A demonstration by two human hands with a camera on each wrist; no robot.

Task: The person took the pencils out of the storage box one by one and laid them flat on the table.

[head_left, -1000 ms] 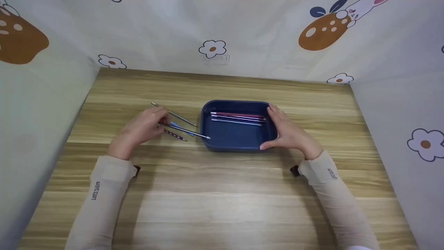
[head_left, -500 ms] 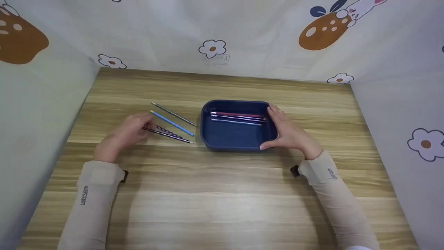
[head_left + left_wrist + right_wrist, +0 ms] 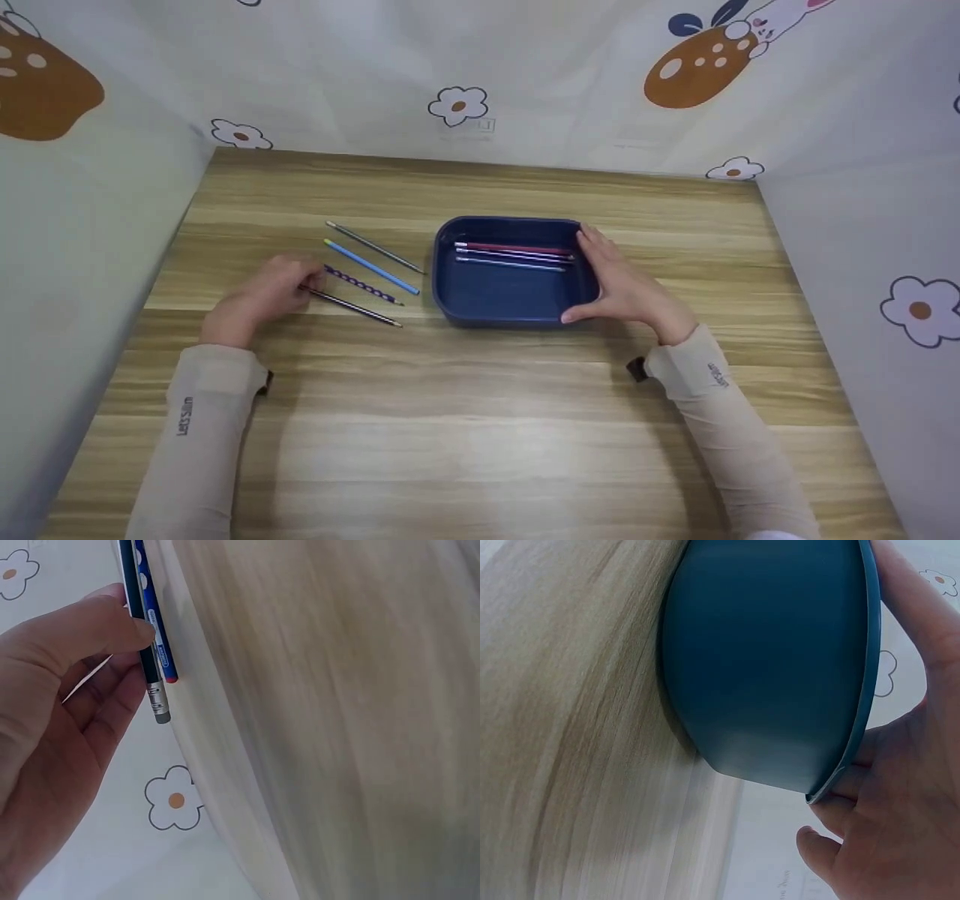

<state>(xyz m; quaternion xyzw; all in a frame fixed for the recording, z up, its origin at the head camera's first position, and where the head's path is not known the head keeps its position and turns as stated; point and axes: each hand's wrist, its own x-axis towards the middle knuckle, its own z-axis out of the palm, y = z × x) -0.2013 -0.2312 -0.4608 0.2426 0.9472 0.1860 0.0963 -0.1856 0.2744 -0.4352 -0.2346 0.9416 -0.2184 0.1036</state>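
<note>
My left hand [image 3: 281,289] pinches a dark pencil [image 3: 356,307] near its eraser end, over the table on the left. In the left wrist view, the thumb and fingers hold the dark pencil [image 3: 146,652] just above its metal band. A blue pencil with pale dimples [image 3: 154,607] lies right beside it. My right hand [image 3: 630,289] grips the right end of a dark blue plastic bin [image 3: 510,322], thumb at the front corner and fingers at the back corner. The right wrist view shows that hand around the rim of the bin [image 3: 772,667]. Inside it lie a red pencil [image 3: 517,248] and two others.
A light blue pencil [image 3: 371,266] and a grey-green pencil [image 3: 375,246] lie slanted between the left hand and the bin. The wood-grain table [image 3: 480,420] is bordered by a patterned sheet [image 3: 337,82] at the back and both sides.
My left hand has moved left from the bin's left rim with the dark pencil, then lowered it toward the front of the dimpled pencil. My right hand stays on the bin.
</note>
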